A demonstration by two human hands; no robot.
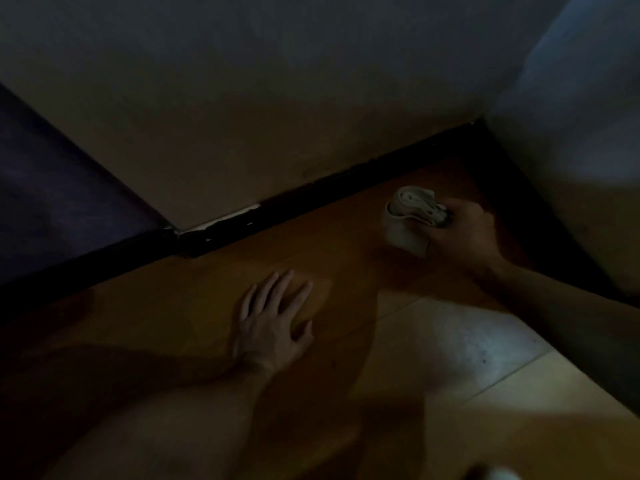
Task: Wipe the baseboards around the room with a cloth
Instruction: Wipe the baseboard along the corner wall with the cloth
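Head view, the only one: R hand (464, 233) grips a bunched pale cloth (407, 216), fingers curled round it. The cloth sits on or just over the floor (207, 306), just short of the black baseboard (346, 183); it doesn't look to be touching, but it's too dim to be sure. L hand (273, 317) lies palm-down on the floor, fingers straight & spread, holding nothing. It's further out from the baseboard than the cloth, & closer to the baseboard's chipped end (225, 220). The baseboard's long axis runs diagonally, lower L to upper R of frame, ending at the room corner (479, 124); the cloth is near that corner end. So the baseboard lies ahead of both hands, R hand clearly nearer. Next move prob. needs the cloth pushed fwd onto the baseboard, then slid along its length. A 2nd dark strip (533, 209) leaves the baseboard at the corner & runs down the R side, partly covered by the R arm. Can't make out dust or which stretch is clean. The bluish panel (52, 185) beyond the chipped end is unclear: door or furniture, can't say. A pale object (502, 474), far out from the baseboard, is cut off at the frame edge.
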